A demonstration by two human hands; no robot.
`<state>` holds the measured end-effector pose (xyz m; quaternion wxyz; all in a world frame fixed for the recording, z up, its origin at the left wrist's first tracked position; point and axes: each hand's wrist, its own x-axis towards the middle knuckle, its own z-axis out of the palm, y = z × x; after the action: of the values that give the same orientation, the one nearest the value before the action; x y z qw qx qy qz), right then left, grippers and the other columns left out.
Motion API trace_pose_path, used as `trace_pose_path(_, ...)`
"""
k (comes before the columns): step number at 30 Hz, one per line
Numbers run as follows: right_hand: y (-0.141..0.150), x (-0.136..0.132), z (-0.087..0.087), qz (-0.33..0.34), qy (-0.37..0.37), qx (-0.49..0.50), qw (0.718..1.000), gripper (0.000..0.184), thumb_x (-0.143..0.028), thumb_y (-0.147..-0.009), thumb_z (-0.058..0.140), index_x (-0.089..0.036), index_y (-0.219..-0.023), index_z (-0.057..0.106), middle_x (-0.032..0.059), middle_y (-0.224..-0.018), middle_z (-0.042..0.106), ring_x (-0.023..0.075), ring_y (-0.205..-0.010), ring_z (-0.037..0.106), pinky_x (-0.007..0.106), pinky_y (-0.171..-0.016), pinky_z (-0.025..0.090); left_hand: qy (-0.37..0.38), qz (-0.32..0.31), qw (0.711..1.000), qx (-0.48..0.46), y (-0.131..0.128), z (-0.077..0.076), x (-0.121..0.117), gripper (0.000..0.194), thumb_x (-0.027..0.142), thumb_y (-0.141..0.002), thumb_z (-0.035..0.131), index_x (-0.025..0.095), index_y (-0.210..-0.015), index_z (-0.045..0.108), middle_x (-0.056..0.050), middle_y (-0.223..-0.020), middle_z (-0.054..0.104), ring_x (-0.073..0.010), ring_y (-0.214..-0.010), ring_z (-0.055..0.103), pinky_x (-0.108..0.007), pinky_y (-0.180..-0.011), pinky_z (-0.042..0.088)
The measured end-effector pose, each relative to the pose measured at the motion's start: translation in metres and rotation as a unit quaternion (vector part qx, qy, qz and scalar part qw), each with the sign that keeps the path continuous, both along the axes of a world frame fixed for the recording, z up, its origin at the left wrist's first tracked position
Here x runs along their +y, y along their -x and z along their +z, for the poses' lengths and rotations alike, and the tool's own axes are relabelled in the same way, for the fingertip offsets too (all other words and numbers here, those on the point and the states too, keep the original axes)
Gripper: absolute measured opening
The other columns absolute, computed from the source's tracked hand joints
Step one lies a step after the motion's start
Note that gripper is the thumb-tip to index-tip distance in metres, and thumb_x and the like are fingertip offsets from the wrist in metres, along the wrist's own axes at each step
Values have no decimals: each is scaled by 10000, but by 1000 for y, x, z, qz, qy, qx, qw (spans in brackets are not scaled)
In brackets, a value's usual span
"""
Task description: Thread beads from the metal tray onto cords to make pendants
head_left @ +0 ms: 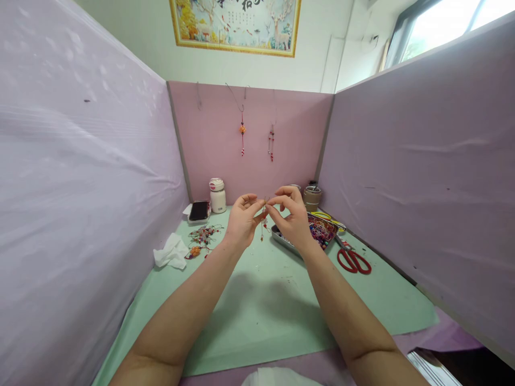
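Beaded string (265, 225), raised above the green cloth (257, 332), dangles between both hands; its upper end is hidden by fingers; the left hand (244, 220) pinches it between thumb and fingers; the right hand (292, 217) has thumb and forefinger closed narrowly at its top, the exact grip too small to tell; the right forearm partly covers the metal tray (286, 242).

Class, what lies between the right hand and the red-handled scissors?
The head view shows a silver metal tray of colourful beads between the right hand and red-handled scissors.
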<state>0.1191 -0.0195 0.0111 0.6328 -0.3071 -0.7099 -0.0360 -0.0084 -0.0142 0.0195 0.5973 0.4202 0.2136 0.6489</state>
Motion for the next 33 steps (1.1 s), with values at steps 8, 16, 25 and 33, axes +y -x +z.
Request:
trace_pose_path(8,2,-2,4,28,145,73,986,145,-345,-749,647,-204,-716,649,66,-985,528,186,-901,537,295,-656,453,-78,91,992,28,-5,-3,0,325,211,-649,719,189,-875,486,17,-752,563,-96,-695,566,-269,-685,484)
trace_pose_path(16,1,-4,6,80,237,109,962,210,-392,-716,649,-190,-675,612,59,-1000,553,197,-977,535,294,-729,444,-137,131,978,84,-5,-9,2,303,244,-690,685,202,-913,484,6,-772,583,-102,-704,568,-240,-643,472)
trace_pose_path(25,-5,-2,7,107,233,121,959,229,-408,-711,663,-190,-683,601,39,-896,591,177,-887,544,318,-786,435,-136,87,982,99,-4,-8,0,275,263,-690,698,183,-912,557,-15,-816,574,-115,-774,559,-256,-694,491)
trace_pose_path(33,-12,2,4,178,252,132,942,252,-417,-701,678,-206,-816,602,12,-818,596,147,-762,538,310,-733,457,-73,-48,993,85,1,-1,-2,286,269,-648,749,167,-898,654,-47,-859,634,-141,-809,593,-333,-785,492)
